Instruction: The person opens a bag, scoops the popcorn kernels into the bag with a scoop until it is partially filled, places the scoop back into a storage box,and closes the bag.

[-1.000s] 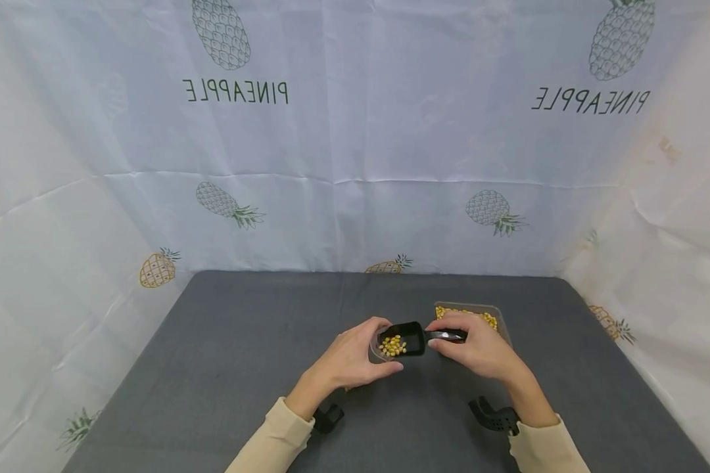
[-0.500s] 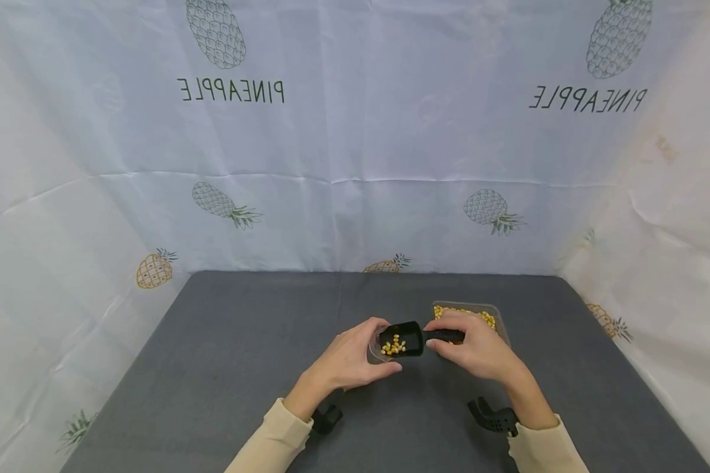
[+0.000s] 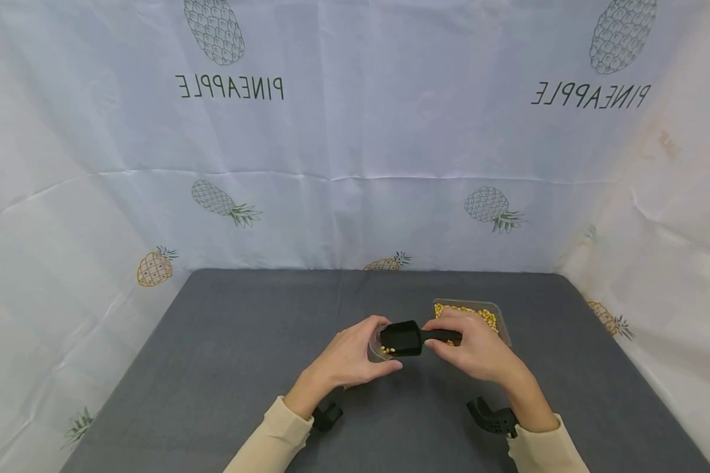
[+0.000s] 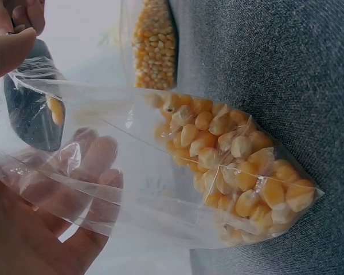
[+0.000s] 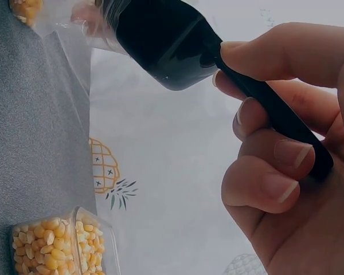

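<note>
My left hand [image 3: 352, 355] curls round the mouth of a clear plastic bag [image 4: 155, 217], keeping it spread between thumb and fingers. Corn kernels [image 4: 241, 166] fill the bag's lower end, which hangs at the grey tabletop. In my right hand [image 3: 470, 343] is the handle of a black scoop [image 3: 402, 339], gripped between thumb and curled fingers. The scoop's front end tips into the bag's mouth, with a few kernels at its lip. The left wrist view shows a kernel or two against the scoop through the plastic.
A clear plastic tub [image 5: 77, 240] of corn kernels stands on the grey table [image 3: 260, 315], behind my right hand. White pineapple-print cloth [image 3: 355, 131] hangs behind and at both sides of the table. Black wrist mounts [image 3: 494, 418] sit under both forearms.
The kernels in the scoop have dwindled from a small heap to a few at the lip as the scoop tilted toward the bag. Both hands stay nearly in place.
</note>
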The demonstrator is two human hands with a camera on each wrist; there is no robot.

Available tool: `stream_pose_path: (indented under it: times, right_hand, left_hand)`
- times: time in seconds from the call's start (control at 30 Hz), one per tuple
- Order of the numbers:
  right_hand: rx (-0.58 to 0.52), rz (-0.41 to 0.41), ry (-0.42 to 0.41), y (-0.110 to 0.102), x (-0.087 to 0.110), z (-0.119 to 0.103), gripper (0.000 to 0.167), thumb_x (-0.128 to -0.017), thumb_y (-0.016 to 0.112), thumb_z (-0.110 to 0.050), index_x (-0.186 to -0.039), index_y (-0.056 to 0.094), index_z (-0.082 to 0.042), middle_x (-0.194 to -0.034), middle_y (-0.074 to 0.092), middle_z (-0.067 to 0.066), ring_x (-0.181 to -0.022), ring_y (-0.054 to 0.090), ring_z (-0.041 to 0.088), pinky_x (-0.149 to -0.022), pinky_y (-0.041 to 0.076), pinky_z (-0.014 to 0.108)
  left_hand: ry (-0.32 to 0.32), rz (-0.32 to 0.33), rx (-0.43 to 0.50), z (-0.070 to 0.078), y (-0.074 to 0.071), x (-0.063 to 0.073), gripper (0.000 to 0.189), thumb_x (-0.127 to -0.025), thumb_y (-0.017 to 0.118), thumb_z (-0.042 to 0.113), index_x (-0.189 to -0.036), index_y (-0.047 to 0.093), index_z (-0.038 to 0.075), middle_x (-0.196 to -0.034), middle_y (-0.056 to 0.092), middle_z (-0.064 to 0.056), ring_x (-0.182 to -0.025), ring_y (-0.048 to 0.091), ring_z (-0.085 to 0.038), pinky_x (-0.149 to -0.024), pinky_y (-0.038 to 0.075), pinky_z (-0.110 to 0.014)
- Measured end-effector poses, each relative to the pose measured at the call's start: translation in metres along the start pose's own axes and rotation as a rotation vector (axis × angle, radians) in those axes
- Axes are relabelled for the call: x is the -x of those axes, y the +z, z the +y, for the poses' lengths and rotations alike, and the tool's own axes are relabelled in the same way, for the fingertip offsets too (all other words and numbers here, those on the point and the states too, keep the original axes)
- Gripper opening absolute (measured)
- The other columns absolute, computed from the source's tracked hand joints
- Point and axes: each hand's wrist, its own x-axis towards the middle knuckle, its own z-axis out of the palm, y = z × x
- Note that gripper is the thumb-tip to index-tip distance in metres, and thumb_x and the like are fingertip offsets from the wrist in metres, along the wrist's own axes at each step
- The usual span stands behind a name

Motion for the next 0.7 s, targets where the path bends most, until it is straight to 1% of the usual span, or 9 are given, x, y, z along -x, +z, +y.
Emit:
stream_pose_path:
  times: [0.13, 0.23, 0.37, 0.53, 0.6, 0.7]
  right_hand:
    - [0.018, 0.005, -0.013, 0.0001, 0.0001, -0.0005, 0.017, -0.091, 0.078, -0.012, -0.108, 0.077, -0.012, -0.086, 0.057, -0.013, -0.066, 0.043, 0.003, -0.058, 0.041, 0.027]
    - [0.009, 0.007, -0.010, -0.0001, 0.0001, 0.0006, 0.017, -0.090, 0.078, -0.012, -0.108, 0.077, -0.012, -0.087, 0.059, -0.013, -0.066, 0.044, 0.003, -0.058, 0.042, 0.027]
    - [-0.041, 0.005, 0.020, -0.0014, 0.0004, 0.0029, 0.017, -0.090, 0.078, -0.012, -0.107, 0.077, -0.012, -0.089, 0.061, -0.011, -0.067, 0.048, 0.005, -0.058, 0.045, 0.027]
    - [-0.088, -0.003, 0.059, -0.0029, 0.0001, 0.0045, 0.018, -0.090, 0.078, -0.014, -0.108, 0.076, -0.012, -0.088, 0.062, -0.009, -0.068, 0.051, 0.009, -0.059, 0.047, 0.028]
    - [-0.101, -0.005, 0.068, -0.0030, 0.0006, 0.0055, 0.018, -0.091, 0.078, -0.014, -0.109, 0.076, -0.012, -0.091, 0.063, -0.007, -0.071, 0.053, 0.009, -0.061, 0.048, 0.029]
    - [-0.116, -0.003, 0.090, -0.0030, 0.0027, 0.0078, 0.019, -0.091, 0.077, -0.013, -0.110, 0.076, -0.012, -0.097, 0.067, -0.001, -0.076, 0.056, 0.009, -0.064, 0.050, 0.030]
  left_hand:
    - [-0.002, 0.006, -0.003, 0.0006, -0.0002, 0.0001, 0.069, -0.088, 0.075, 0.051, -0.141, 0.052, 0.014, -0.127, 0.063, 0.000, -0.099, 0.062, -0.011, -0.082, 0.053, -0.035]
    - [-0.004, 0.008, -0.002, 0.0006, -0.0003, 0.0000, 0.068, -0.088, 0.076, 0.051, -0.141, 0.052, 0.015, -0.126, 0.063, 0.000, -0.098, 0.062, -0.011, -0.081, 0.052, -0.034]
    - [-0.006, 0.009, 0.003, 0.0008, -0.0008, 0.0000, 0.068, -0.088, 0.076, 0.051, -0.140, 0.053, 0.015, -0.123, 0.063, 0.001, -0.095, 0.060, -0.010, -0.079, 0.052, -0.033]
    - [-0.010, 0.007, 0.006, 0.0007, -0.0017, 0.0005, 0.069, -0.088, 0.075, 0.053, -0.141, 0.052, 0.015, -0.122, 0.063, 0.001, -0.095, 0.061, -0.010, -0.079, 0.052, -0.033]
    - [-0.011, 0.007, 0.009, 0.0005, -0.0020, 0.0007, 0.069, -0.088, 0.075, 0.053, -0.141, 0.052, 0.015, -0.121, 0.063, 0.001, -0.095, 0.060, -0.009, -0.079, 0.052, -0.033]
    - [-0.009, 0.005, 0.012, 0.0002, -0.0021, 0.0006, 0.068, -0.088, 0.074, 0.054, -0.141, 0.052, 0.016, -0.116, 0.062, 0.003, -0.091, 0.059, -0.008, -0.076, 0.051, -0.031]
